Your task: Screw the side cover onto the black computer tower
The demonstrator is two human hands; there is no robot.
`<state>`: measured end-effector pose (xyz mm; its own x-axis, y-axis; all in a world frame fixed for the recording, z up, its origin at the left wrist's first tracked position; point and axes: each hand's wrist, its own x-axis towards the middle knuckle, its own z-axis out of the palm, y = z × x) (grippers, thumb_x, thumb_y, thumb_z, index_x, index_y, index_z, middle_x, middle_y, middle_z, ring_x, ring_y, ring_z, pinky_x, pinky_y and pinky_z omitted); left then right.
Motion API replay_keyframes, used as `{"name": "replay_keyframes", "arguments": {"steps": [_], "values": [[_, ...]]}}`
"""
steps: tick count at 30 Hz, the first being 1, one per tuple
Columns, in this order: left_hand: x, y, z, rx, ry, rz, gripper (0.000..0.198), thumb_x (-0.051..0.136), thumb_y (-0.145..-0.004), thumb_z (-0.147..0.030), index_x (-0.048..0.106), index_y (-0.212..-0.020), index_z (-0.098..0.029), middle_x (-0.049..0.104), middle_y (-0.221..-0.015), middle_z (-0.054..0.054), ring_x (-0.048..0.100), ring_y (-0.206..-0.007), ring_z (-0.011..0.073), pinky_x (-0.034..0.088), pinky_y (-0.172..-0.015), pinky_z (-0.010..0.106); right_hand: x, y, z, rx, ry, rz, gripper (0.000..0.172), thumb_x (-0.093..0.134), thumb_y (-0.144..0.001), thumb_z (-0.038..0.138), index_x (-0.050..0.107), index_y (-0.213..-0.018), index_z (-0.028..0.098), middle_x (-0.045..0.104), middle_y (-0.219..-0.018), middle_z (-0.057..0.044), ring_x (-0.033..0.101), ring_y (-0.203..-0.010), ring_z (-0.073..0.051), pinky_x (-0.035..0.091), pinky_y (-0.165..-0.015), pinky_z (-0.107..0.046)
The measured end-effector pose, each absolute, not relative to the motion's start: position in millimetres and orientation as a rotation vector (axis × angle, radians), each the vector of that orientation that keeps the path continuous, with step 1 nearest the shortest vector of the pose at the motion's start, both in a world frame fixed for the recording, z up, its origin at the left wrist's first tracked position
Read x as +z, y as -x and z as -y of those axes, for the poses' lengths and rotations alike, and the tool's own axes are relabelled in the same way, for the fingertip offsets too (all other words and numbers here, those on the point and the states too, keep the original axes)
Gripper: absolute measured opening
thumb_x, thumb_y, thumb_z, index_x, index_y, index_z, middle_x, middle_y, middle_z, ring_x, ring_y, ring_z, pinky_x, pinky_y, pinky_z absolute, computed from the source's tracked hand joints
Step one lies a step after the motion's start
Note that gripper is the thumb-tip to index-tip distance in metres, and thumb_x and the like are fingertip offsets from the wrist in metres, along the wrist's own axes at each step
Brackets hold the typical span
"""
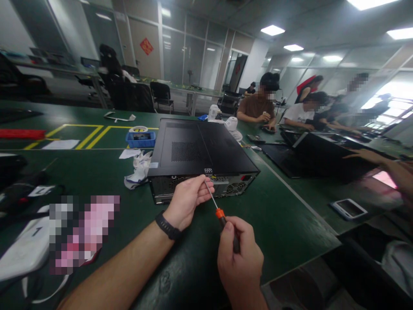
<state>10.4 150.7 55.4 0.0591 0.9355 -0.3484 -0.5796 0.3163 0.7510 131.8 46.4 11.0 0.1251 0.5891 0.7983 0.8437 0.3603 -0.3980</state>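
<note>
A black desktop computer case [200, 148] lies flat on the green table [277, 215], its rear panel facing me. My right hand [240, 258] is closed round the black and orange handle of a screwdriver [221, 215]. The thin metal shaft points up toward the top edge of the rear panel. My left hand [187, 200] is closed in a pinch on the shaft near its tip, right in front of the rear panel. A dark band sits on my left wrist.
A crumpled white cloth [138, 170] and a blue tray [140, 138] lie left of the case. A phone [349, 208] rests at the right. Another black case [316, 157] lies to the right, with a person's arm over it. Several people sit behind.
</note>
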Motion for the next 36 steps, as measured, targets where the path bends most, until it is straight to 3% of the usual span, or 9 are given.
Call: {"name": "replay_keyframes", "arguments": {"steps": [7, 12, 16, 23, 36], "values": [[58.3, -11.0, -150.0, 1.211, -0.466, -0.947, 0.022, 0.061, -0.102, -0.018, 0.075, -0.088, -0.007, 0.078, -0.083, 0.013, 0.074, -0.067, 0.014, 0.06, -0.061, 0.022, 10.7, -131.2, -43.8, -0.202, 1.37, 1.508, 0.015, 0.056, -0.101, 0.03, 0.06, -0.111, 0.019, 0.074, -0.081, -0.002, 0.073, -0.062, -0.013, 0.056, -0.057, -0.019], [57.3, -10.8, -149.6, 1.227, -0.469, -0.939, 0.022, 0.062, -0.102, -0.02, 0.075, -0.089, -0.007, 0.079, -0.086, 0.013, 0.074, -0.068, 0.013, 0.06, -0.063, 0.022, 9.9, -130.1, -41.4, -0.224, 1.391, 1.516, 0.015, 0.059, -0.095, 0.03, 0.058, -0.107, 0.021, 0.068, -0.074, 0.002, 0.068, -0.055, -0.013, 0.055, -0.054, -0.022], [55.4, -10.3, -150.6, 1.244, -0.484, -0.923, 0.02, 0.063, -0.101, -0.018, 0.075, -0.09, -0.008, 0.079, -0.087, 0.011, 0.074, -0.069, 0.012, 0.06, -0.063, 0.021, 14.0, -130.4, -42.7, -0.271, 1.343, 1.572, 0.008, 0.057, -0.096, 0.026, 0.058, -0.103, 0.022, 0.064, -0.076, 0.002, 0.066, -0.058, -0.012, 0.055, -0.058, -0.022], [52.4, -10.0, -151.2, 1.252, -0.495, -0.921, 0.02, 0.065, -0.1, -0.017, 0.076, -0.087, -0.008, 0.077, -0.082, 0.009, 0.073, -0.067, 0.0117, 0.061, -0.063, 0.021, 10.8, -131.6, -43.7, -0.303, 1.289, 1.616, 0.01, 0.057, -0.099, 0.024, 0.058, -0.108, 0.02, 0.07, -0.083, -0.001, 0.071, -0.067, -0.014, 0.059, -0.064, -0.023], [50.8, -8.7, -152.8, 1.251, -0.515, -0.943, 0.017, 0.068, -0.098, -0.019, 0.076, -0.087, -0.008, 0.078, -0.082, 0.01, 0.073, -0.068, 0.0123, 0.061, -0.064, 0.021, 9.3, -131.3, -43.2, -0.224, 1.313, 1.613, 0.01, 0.051, -0.102, 0.021, 0.059, -0.108, 0.019, 0.071, -0.075, 0.001, 0.068, -0.053, -0.011, 0.054, -0.054, -0.019]]}}
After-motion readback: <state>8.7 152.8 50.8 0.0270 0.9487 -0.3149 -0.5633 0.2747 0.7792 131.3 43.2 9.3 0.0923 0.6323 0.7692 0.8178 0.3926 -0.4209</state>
